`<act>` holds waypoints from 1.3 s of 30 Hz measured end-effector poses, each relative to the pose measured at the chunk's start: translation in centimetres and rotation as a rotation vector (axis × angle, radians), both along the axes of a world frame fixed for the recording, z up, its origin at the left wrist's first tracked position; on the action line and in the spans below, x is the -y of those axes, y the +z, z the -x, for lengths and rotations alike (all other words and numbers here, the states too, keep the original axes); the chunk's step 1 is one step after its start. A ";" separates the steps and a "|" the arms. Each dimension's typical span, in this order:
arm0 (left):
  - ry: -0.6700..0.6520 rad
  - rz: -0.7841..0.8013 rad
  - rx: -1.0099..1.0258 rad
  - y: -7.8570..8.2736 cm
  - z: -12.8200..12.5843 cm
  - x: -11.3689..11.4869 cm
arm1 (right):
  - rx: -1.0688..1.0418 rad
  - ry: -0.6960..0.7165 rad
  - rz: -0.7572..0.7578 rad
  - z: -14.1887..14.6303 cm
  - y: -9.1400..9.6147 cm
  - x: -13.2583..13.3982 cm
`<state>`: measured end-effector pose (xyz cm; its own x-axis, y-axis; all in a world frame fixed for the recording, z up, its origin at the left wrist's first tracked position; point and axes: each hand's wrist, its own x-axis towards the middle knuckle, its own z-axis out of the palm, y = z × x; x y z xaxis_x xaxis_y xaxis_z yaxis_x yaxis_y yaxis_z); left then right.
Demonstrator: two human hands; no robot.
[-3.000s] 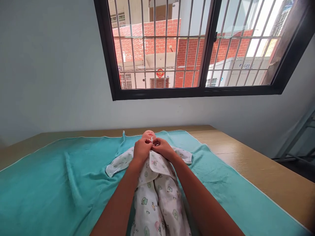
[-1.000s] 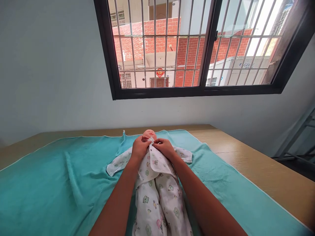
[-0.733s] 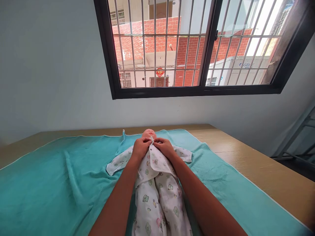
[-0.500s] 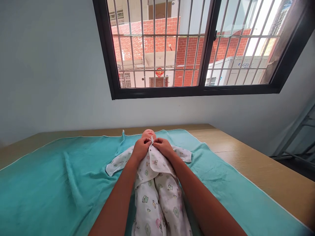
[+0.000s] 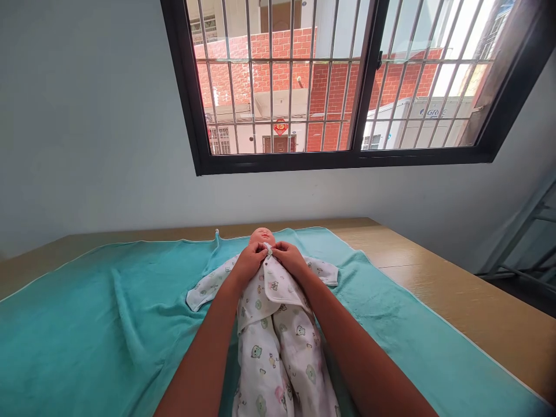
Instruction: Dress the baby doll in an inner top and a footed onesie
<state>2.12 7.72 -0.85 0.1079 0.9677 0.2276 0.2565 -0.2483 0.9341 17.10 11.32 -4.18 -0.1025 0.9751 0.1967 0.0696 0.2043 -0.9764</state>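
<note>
A baby doll (image 5: 262,235) lies on its back with its head toward the wall. It wears a white printed jacket (image 5: 278,284) and matching trousers (image 5: 260,353); the sleeves spread out to both sides. At the neckline, my left hand (image 5: 251,259) pinches the jacket's edge from the left. My right hand (image 5: 288,256) pinches the same collar from the right, fingertips close to the left ones. A small patch of white cloth shows between the two hands. Whether a snap or button is under the fingers, I cannot tell. Below the hands the front flap hangs loose at its lower corner.
A turquoise blanket (image 5: 87,324) lies under the doll, wrinkled on the left, over a wooden tabletop (image 5: 417,260). A grey wall (image 5: 95,116) and a black-framed barred window (image 5: 278,164) rise behind. A metal frame (image 5: 521,231) stands at the right.
The collar cloth between my fingertips was bunched upward and now lies flatter. Both hands stay at the neckline, and the view has shifted very slightly.
</note>
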 end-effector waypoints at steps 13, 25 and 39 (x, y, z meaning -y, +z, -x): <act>0.202 -0.079 -0.022 -1.0 -0.6 -1.1 | -0.087 0.101 0.053 -0.3 0.9 1.1; -0.034 0.164 -0.201 3.0 1.9 2.3 | 0.362 0.190 0.155 -1.6 5.5 3.5; -0.211 0.049 -0.412 3.3 1.7 3.3 | 0.926 0.117 -0.027 0.3 8.3 6.3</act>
